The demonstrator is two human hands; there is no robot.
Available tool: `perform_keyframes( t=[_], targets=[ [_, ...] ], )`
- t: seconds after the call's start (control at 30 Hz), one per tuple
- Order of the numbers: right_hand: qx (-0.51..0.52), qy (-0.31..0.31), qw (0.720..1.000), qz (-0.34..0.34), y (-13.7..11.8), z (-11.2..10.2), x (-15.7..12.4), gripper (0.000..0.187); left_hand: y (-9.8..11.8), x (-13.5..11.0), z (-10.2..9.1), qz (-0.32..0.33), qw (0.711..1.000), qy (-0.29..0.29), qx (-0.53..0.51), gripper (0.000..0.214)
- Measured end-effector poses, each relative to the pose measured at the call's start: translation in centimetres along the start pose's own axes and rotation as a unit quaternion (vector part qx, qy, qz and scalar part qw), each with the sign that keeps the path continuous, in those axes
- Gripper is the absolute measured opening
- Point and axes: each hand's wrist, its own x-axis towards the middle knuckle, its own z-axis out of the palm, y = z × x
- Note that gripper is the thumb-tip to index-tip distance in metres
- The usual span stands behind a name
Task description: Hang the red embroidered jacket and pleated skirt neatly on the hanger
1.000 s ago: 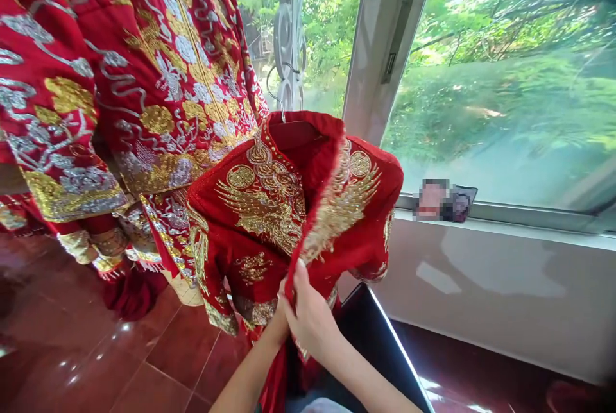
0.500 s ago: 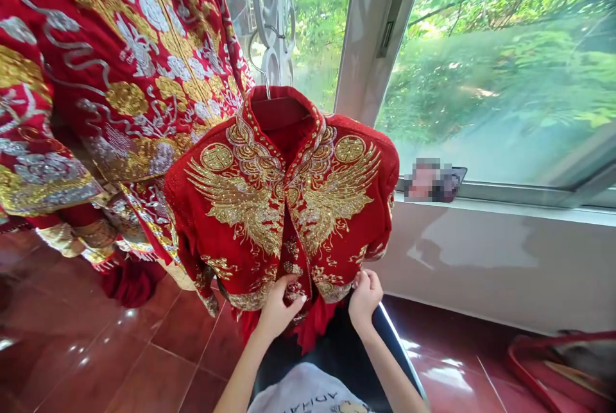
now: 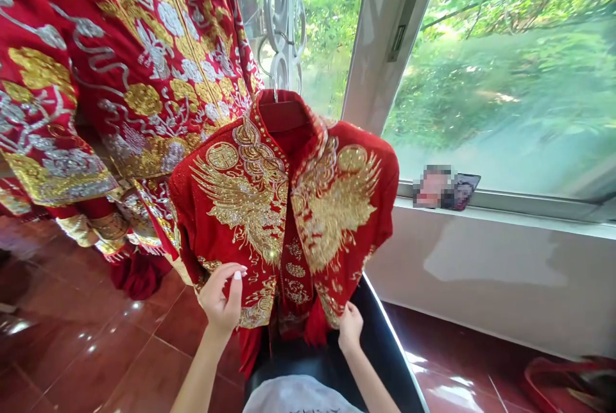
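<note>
A red jacket point(image 3: 269, 208) with heavy gold embroidery hangs on a red hanger point(image 3: 283, 119) in front of me. My left hand point(image 3: 222, 297) is by the jacket's lower left hem, its fingers curled in a pinch close to the fabric; whether they grip it is unclear. My right hand point(image 3: 350, 324) is closed on the lower right hem of the jacket. The jacket's front edges hang slightly apart down the middle.
A larger red robe point(image 3: 120, 79) with gold and silver embroidery hangs to the left. A black chair or stand point(image 3: 380, 349) is under the jacket. Behind are a window point(image 3: 505, 67) with a white sill point(image 3: 505, 220), a small dark object point(image 3: 447, 190) on it, and glossy red floor tiles point(image 3: 86, 355).
The jacket front was folded open a second ago, then closed. My hands have moved apart to the two lower hems, the left one shifting left and away from the centre opening.
</note>
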Motion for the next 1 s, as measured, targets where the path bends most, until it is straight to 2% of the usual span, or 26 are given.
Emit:
perform_keyframes(
  t=[0.07,0.13,0.17,0.23,0.27,0.3,0.37,0.43,0.5,0.53,0.6,0.63,0.7,0.8,0.9,1.0],
  targets=[
    [-0.029,0.06,0.997,-0.033,0.7,-0.4,-1.3,0.04,0.7,1.2,-0.3,0.086,0.995,0.004,0.04,0.015],
    [-0.048,0.119,0.989,-0.076,-0.7,-1.1,-1.5,0.044,1.3,3.6,-1.1,0.177,0.981,0.011,0.076,0.018],
    [-0.053,0.153,0.98,-0.115,-2.5,-1.4,-1.4,0.048,1.6,5.2,-1.7,0.218,0.971,0.019,0.091,0.02],
    [-0.057,0.217,0.947,-0.229,-8.1,-2.0,-1.2,0.054,2.2,9.2,-2.9,0.273,0.953,0.04,0.128,0.021],
    [-0.066,0.256,0.895,-0.358,-11.6,-2.1,-1.3,0.051,2.5,11.4,-3.3,0.28,0.947,0.042,0.155,0.022],
    [-0.07,0.259,0.837,-0.477,-15.5,-1.9,-1.5,0.045,2.7,13.8,-3.5,0.272,0.943,0.04,0.186,0.022],
    [-0.075,0.213,0.735,-0.639,-23.7,-0.8,-2.4,0.032,3.1,18.4,-3.1,0.241,0.94,-0.007,0.241,0.03],
    [-0.144,0.119,0.652,-0.734,-31.0,1.2,-3.5,0.03,3.1,22.1,-1.8,0.186,0.941,-0.102,0.263,0.045],
    [-0.258,-0.004,0.595,-0.761,-36.5,3.7,-4.5,0.041,2.6,24.4,-0.3,0.128,0.934,-0.193,0.271,0.056],
    [-0.314,-0.058,0.571,-0.756,-38.5,4.8,-4.9,0.043,2.2,25.0,0.3,0.104,0.931,-0.219,0.271,0.058],
    [-0.395,-0.121,0.555,-0.722,-41.4,6.5,-5.5,0.038,1.3,25.5,1.0,0.072,0.936,-0.23,0.256,0.054],
    [-0.413,-0.134,0.56,-0.706,-42.3,7.0,-5.7,0.032,0.8,25.6,1.2,0.064,0.944,-0.22,0.237,0.051],
    [-0.408,-0.142,0.587,-0.685,-43.9,7.5,-6.0,0.031,-0.2,25.6,1.2,0.054,0.962,-0.2,0.176,0.046],
    [-0.363,-0.166,0.628,-0.668,-45.7,7.4,-6.2,0.048,-1.7,26.2,1.3,0.026,0.975,-0.211,0.07,0.044],
    [-0.37,-0.214,0.633,-0.645,-47.1,7.4,-6.5,0.052,-3.3,26.8,1.3,-0.03,0.962,-0.27,-0.039,0.046],
    [-0.402,-0.247,0.609,-0.638,-47.8,7.8,-7.0,0.051,-4.5,27.0,1.1,-0.093,0.934,-0.322,-0.12,0.047]
  ],
)
